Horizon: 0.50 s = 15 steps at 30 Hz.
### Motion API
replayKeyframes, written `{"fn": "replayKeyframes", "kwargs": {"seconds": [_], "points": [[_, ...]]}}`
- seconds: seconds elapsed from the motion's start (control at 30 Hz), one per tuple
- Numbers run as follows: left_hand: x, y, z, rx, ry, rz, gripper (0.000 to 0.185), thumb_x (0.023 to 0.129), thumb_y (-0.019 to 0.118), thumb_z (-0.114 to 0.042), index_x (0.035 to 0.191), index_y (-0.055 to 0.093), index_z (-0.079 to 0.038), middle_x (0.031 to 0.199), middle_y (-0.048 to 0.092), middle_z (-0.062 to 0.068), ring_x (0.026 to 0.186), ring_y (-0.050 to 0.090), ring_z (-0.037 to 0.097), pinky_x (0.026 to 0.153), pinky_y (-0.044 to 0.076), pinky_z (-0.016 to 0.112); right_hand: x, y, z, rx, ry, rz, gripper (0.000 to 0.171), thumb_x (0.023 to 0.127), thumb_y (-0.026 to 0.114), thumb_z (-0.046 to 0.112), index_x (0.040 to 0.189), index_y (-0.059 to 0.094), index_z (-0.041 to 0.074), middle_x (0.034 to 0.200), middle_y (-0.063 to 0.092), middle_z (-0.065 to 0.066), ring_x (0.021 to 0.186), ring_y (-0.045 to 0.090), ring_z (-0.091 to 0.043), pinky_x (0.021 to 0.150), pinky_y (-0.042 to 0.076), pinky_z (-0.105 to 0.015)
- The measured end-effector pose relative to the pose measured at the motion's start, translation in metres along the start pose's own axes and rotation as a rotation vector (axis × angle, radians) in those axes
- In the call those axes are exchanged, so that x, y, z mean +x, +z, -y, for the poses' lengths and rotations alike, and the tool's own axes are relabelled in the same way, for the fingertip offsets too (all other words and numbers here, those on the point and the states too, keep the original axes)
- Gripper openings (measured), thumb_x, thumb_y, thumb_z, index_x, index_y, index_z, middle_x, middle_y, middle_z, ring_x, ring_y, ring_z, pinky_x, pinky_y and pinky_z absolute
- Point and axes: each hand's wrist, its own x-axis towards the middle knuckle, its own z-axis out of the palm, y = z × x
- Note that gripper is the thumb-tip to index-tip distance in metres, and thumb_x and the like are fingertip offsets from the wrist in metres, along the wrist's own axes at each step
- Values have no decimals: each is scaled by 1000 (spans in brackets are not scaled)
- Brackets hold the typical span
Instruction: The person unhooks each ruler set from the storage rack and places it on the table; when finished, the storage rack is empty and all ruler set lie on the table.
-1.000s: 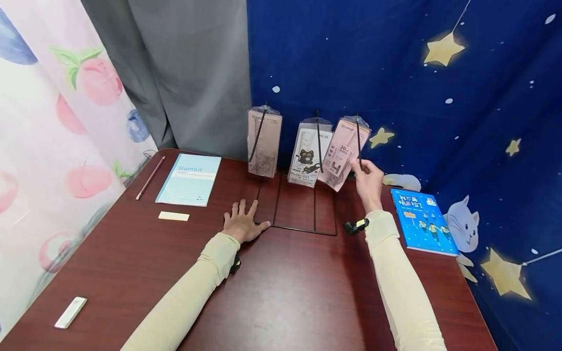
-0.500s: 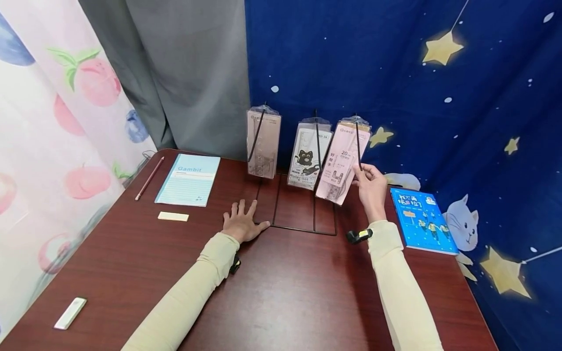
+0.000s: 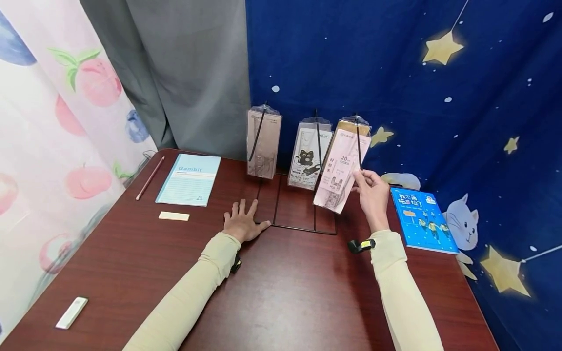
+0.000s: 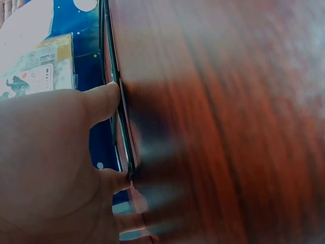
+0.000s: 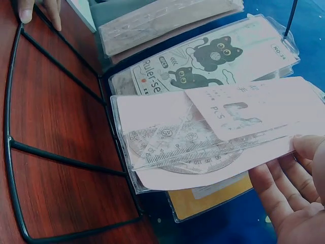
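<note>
My right hand (image 3: 372, 192) pinches the right edge of a pink ruler set packet (image 3: 340, 168) at the rack's right hook. Through its clear sleeve a protractor (image 5: 203, 163) and straight rulers show in the right wrist view. Behind it lies a yellow-backed packet (image 5: 210, 199). My left hand (image 3: 242, 222) rests palm down with fingers spread; its thumb touches the black wire base (image 3: 303, 230) of the rack. On the middle hook hangs a ruler set with black cats (image 3: 307, 156); a pinkish-brown packet (image 3: 263, 144) hangs on the left hook.
A blue notebook (image 3: 189, 180), a pencil (image 3: 150, 178) and a pale strip-shaped item (image 3: 173, 216) lie on the left of the table. A white bar-shaped item (image 3: 71, 313) is nearer me. At right lies a blue book (image 3: 423, 222), beside the starry curtain (image 3: 395, 73).
My right hand has drawn the pink ruler set packet down and toward me, uncovering more of the yellow-backed packet behind its top. The left hand has stayed in place.
</note>
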Motion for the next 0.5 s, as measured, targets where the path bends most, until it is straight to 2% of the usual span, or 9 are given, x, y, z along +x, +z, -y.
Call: {"fn": "replayKeyframes", "kwargs": {"seconds": [0.3, 0.5], "points": [[1, 2, -1, 12, 6, -5, 86, 104, 45, -64, 169, 11, -20, 174, 6, 21, 162, 5, 43, 126, 14, 65, -8, -5, 1, -29, -44, -14, 32, 97, 75, 24, 112, 72, -4, 84, 72, 13, 69, 69, -2, 68, 59, -19], [-1, 0, 0, 18, 3, -10, 85, 104, 45, -63, 169, 12, -20, 174, 7, 21, 162, 6, 43, 125, 15, 66, -16, -5, 1, -45, -52, 3, 34, 97, 74, 26, 114, 73, -4, 86, 73, 11, 70, 70, -1, 70, 60, -21]]}}
